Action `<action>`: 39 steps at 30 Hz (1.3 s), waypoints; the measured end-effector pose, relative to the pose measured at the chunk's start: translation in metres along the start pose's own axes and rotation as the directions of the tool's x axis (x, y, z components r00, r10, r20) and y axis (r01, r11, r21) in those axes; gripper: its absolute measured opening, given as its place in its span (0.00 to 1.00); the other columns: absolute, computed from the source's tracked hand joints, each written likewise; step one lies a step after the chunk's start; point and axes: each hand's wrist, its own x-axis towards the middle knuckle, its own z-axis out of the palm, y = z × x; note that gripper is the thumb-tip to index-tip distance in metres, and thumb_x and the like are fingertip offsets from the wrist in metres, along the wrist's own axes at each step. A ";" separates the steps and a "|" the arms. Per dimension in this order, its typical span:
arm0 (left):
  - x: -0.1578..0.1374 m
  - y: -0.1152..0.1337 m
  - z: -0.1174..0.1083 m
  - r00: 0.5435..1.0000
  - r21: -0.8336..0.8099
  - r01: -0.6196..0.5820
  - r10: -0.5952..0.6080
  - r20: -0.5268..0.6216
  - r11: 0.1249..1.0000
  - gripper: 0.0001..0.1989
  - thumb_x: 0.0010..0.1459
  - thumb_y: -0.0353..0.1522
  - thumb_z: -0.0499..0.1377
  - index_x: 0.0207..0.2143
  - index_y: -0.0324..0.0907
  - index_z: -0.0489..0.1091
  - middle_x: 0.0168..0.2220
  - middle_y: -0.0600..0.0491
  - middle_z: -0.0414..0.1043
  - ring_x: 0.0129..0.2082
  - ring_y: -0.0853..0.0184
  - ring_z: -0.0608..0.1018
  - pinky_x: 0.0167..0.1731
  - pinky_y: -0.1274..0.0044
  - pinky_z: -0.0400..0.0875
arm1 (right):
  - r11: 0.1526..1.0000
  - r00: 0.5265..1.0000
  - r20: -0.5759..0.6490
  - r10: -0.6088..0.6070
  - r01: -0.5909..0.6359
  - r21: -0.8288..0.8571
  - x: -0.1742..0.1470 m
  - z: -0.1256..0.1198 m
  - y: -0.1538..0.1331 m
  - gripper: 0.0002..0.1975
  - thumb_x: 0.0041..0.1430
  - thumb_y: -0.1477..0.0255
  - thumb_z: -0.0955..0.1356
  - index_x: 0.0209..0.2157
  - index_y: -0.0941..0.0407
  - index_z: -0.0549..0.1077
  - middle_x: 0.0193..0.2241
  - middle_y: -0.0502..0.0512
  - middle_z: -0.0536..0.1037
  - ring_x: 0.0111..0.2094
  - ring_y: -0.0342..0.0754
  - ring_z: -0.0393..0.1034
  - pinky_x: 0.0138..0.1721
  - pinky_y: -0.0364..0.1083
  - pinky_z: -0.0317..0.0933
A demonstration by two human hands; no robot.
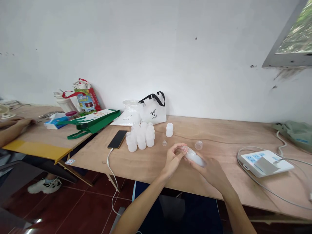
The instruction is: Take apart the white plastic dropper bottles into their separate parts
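Observation:
A small translucent white bottle (195,158) lies tilted between my two hands above the table. My left hand (173,159) is closed at its upper left end, with the fingertips pinched there. Around the lower right end wraps my right hand (212,172), slightly blurred. Just beyond the bottle, a clear cap (198,145) rests on the table. A small clear teat-shaped piece (164,142) sits left of it, with a single white bottle (169,130) upright behind. Further left stands a cluster of several white bottles (141,138), some topped with clear caps.
A black phone (117,139) on a white cable lies left of the bottles. White bags (153,110) lean against the wall. On the right are a white device (265,163) with looping cables and a green cloth (296,133). Another person's hand (20,123) is at the left table.

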 end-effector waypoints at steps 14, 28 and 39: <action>0.021 -0.015 0.019 0.996 0.023 0.082 -0.083 0.028 0.996 0.21 0.54 0.45 0.69 0.41 0.38 0.79 0.40 0.44 0.79 0.33 0.63 0.79 0.31 0.75 0.75 | 0.952 0.974 0.157 0.160 -0.194 0.235 0.005 -0.018 0.015 0.23 0.61 0.47 0.67 0.35 0.54 0.74 0.24 0.52 0.77 0.24 0.50 0.72 0.27 0.46 0.62; 0.049 -0.011 0.036 0.999 0.188 -0.044 0.047 -0.012 0.981 0.20 0.57 0.47 0.66 0.25 0.39 0.77 0.27 0.49 0.78 0.27 0.66 0.77 0.29 0.78 0.67 | 0.979 0.976 -0.217 -0.002 -0.043 -0.202 0.006 -0.007 0.019 0.23 0.65 0.50 0.63 0.50 0.50 0.77 0.32 0.55 0.83 0.34 0.57 0.78 0.32 0.47 0.61; 0.087 -0.034 0.053 0.983 0.177 0.125 -0.098 -0.155 0.976 0.26 0.55 0.52 0.66 0.24 0.37 0.75 0.18 0.54 0.68 0.15 0.74 0.63 0.16 0.80 0.53 | 0.961 0.963 -0.261 0.072 -0.137 -0.241 0.010 -0.011 0.035 0.23 0.67 0.51 0.62 0.51 0.50 0.77 0.33 0.56 0.84 0.34 0.57 0.79 0.32 0.47 0.61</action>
